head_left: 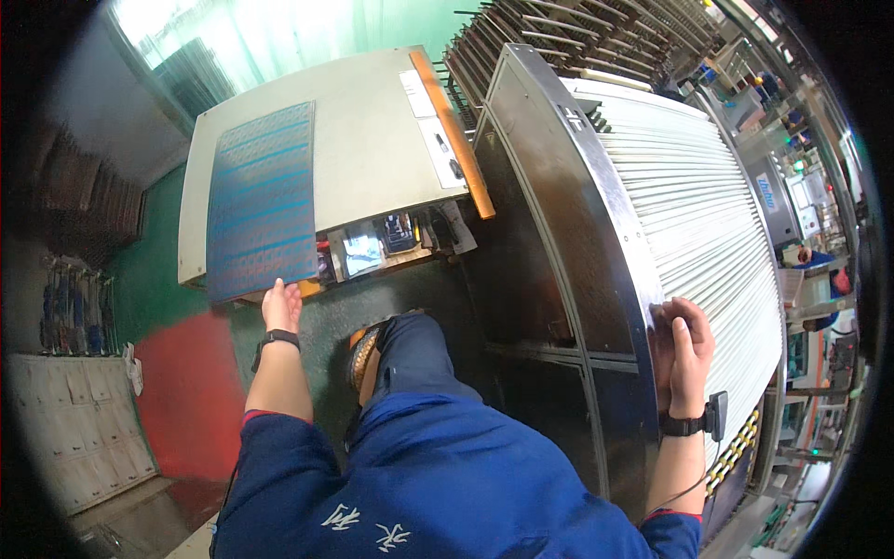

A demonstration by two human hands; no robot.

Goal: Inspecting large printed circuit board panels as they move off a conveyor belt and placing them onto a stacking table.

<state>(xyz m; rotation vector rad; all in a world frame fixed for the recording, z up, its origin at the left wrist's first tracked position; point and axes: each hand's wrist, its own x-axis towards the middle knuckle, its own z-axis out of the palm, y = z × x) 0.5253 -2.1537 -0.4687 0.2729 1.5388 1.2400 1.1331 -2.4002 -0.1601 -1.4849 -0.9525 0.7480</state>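
Note:
A large thin panel [263, 196], blue-grey with rows of small printed patterns, lies on the left side of a pale cabinet top and juts past its near edge. My left hand [281, 307] is closed at the near right corner of this panel, thumb and fingers at its rim. On my right stands a machine with a steel side frame [605, 191] and a bed of closely set white rollers [684, 177]. My right hand [687, 352] rests by the frame's top edge beside the rollers, fingers loosely bent, thumb apart, nothing visible in it.
Under the pale cabinet top [363, 112], an open shelf [372, 247] holds small items. An orange strip [453, 135] edges the cabinet. Racks of rods [568, 37] stand behind the machine. A red floor patch [191, 391] and pale lockers [79, 424] lie left. A person [815, 258] works far right.

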